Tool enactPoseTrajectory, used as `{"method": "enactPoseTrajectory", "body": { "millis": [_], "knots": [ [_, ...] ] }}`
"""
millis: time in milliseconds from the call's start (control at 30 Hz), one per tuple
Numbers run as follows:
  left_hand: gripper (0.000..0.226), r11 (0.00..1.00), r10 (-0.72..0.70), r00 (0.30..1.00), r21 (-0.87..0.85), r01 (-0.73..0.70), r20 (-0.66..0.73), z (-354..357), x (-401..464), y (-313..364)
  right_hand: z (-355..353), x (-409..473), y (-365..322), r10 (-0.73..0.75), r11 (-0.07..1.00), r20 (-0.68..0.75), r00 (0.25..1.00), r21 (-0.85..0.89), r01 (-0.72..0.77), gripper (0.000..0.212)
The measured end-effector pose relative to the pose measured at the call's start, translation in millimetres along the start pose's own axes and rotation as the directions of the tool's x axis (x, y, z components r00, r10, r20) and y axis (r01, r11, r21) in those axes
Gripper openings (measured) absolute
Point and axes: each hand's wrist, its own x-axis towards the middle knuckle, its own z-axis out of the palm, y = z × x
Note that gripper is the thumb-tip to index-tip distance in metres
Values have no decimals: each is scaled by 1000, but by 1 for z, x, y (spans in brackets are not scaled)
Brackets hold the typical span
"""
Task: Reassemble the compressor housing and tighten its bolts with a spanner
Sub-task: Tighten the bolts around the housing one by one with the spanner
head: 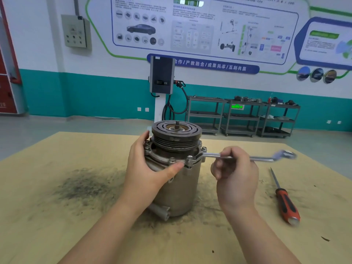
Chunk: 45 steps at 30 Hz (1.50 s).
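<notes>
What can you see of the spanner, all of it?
The spanner is a slim, bright silver metal bar, lying roughly level to the right of the compressor. Its near end sits at a bolt on the housing flange; how it seats there is unclear. Its far end is blurred, so its shape is unclear. The right hand grips the shaft about mid-length, fingers curled round it. It is above the table, not resting on it.

Compressor housing [177, 187]: grey metal cyl., upright, mid bench toward far edge, dark grooved pulley [176, 131] on top, bolts [172, 159] round flange. Spanner [245, 158]: silver, approx. level, one end at flange's right-side bolt, other end blurred, pointing to right edge.
</notes>
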Motion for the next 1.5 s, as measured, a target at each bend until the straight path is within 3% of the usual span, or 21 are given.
{"method": "enactPoseTrajectory", "body": {
  "millis": [67, 133, 233, 333, 400, 467, 533, 600, 667, 733, 967, 1033, 1100, 1167, 1233, 1433, 1500],
  "knots": [
    [118, 1000, -19, 1000, 15, 19, 11, -1, 1, -1, 2, -18, 7, -316, 940, 39, 948, -118, 319, 30],
    [126, 1000, -28, 999, 9, 28, 16, -2, 2, -2, 6, -32, 11, -544, 775, 222, 809, -235, 586, 21],
    [121, 998, -36, 999, -42, 37, 29, -1, 2, -4, 10, -37, 16, -640, 568, 465, 612, -252, 784, 11],
    [116, 998, -38, 999, -47, 39, 36, -1, 2, -5, 8, -32, 14, -632, 516, 549, 547, -229, 825, 13],
    [107, 1000, 2, 1000, -1, -2, 19, -1, 2, -7, 5, -28, 9, -631, 532, 510, 585, -265, 804, 14],
    [85, 999, 44, 999, 27, -44, 3, 0, 2, -5, 6, -24, -1, -577, 703, 349, 739, -249, 666, 21],
    [71, 996, 55, 998, 64, -56, 20, -2, 3, -3, 9, -18, -8, -398, 905, 120, 910, -113, 410, 26],
    [74, 994, 44, 998, 97, -49, 50, -5, 7, -5, 10, -11, -10, -133, 991, 8, 991, 4, 133, 36],
    [91, 990, 16, 998, 141, -24, 57, -8, 12, -11, 10, -5, -9, 74, 988, 27, 997, 131, -77, 43],
    [102, 989, -29, 999, 145, 23, 40, -8, 14, -14, 10, -2, -6, 188, 955, 78, 979, 219, -201, 40],
    [104, 983, -133, 986, -117, 145, 106, -4, 3, -17, 6, 10, -9, 287, 923, 214, 934, 199, -330, 41],
    [113, 987, -123, 985, -93, 134, 119, -2, 2, -18, 5, 7, -7, 237, 950, 196, 951, 158, -269, 36],
    [119, 992, -107, 988, -58, 114, 113, -2, 1, -19, 3, -4, 2, -4, 999, 146, 989, 50, -4, 31],
    [116, 997, -72, 993, -33, 76, 98, -2, 1, -21, 3, -17, 10, -342, 928, 206, 917, -84, 364, 30],
    [111, 999, -38, 996, -4, 38, 77, -1, 0, -21, 4, -24, 14, -502, 810, 326, 801, -147, 567, 27],
    [105, 1000, -9, 999, 14, 9, 45, 1, 0, -25, 5, -22, 9, -501, 765, 398, 768, -210, 608, 27],
    [102, 1000, -1, 999, 15, 0, 38, 1, 0, -25, 8, -21, 3, -494, 798, 350, 796, -179, 575, 25]
  ]
}}
